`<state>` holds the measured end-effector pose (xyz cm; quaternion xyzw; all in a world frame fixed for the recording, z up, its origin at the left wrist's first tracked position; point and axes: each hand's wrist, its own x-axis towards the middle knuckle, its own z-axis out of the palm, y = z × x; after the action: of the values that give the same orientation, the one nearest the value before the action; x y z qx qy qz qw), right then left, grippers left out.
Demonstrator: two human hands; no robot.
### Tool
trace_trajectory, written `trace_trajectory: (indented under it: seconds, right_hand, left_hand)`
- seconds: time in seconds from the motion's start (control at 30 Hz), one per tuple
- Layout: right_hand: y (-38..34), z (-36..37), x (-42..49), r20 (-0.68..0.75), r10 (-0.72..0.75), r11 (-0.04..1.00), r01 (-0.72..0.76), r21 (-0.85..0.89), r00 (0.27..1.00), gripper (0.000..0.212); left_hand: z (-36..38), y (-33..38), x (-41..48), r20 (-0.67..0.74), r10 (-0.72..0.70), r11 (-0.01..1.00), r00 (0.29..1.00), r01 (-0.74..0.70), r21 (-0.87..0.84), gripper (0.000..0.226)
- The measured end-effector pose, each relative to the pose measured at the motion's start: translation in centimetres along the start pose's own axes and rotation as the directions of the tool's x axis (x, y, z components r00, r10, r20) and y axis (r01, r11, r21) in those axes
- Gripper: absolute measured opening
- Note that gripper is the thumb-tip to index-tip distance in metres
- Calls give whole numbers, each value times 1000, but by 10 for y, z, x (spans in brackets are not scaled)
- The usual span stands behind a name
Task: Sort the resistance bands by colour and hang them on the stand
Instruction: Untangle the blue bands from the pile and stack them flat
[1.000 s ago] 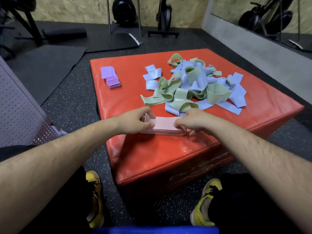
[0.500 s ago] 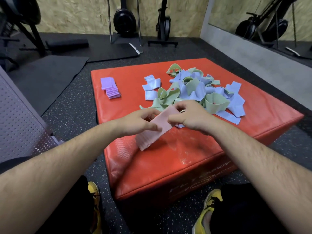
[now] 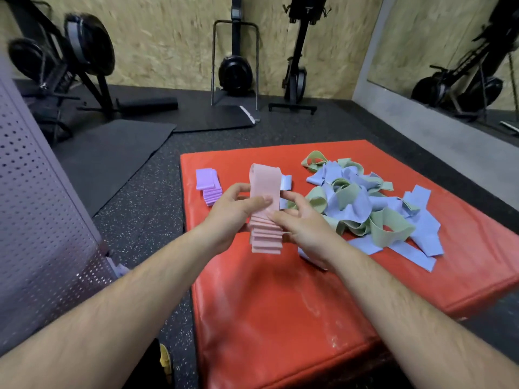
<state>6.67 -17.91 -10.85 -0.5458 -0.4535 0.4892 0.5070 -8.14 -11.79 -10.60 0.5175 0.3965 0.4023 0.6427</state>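
Head view: pink bands (image 3: 265, 189) between left fingers (image 3: 252, 204) and right fingers (image 3: 280, 219)

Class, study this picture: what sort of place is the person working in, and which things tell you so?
Most likely a gym: black exercise machines stand along the wall, a dark mat lies on the speckled floor, and pink resistance bands are held over a red padded box.

Across the top of your view black exercise machines (image 3: 236, 70) stand against a chipboard wall (image 3: 168, 37), a dark mat (image 3: 112, 153) lies centre left, a mirror (image 3: 449, 37) upper right.
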Motion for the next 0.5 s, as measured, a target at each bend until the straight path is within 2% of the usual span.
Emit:
trace_trajectory:
  seconds: [0.1,0.3,0.5]
  right_hand:
    - [1,7,19,-41,37,999,-38,-4,998,45]
    - [2,22,60,-89,61,998,-63,-10,994,64]
    - [4,35,112,-57,100,994,-102,-36,993,50]
  left_hand:
    - [-5,-2,14,-57,-54,998,997,54,-11,38]
    - [-19,-5,49,-100,-120,992,988,123,15,33]
    - [-42,-12,92,-109,-139,990,984,142,17,27]
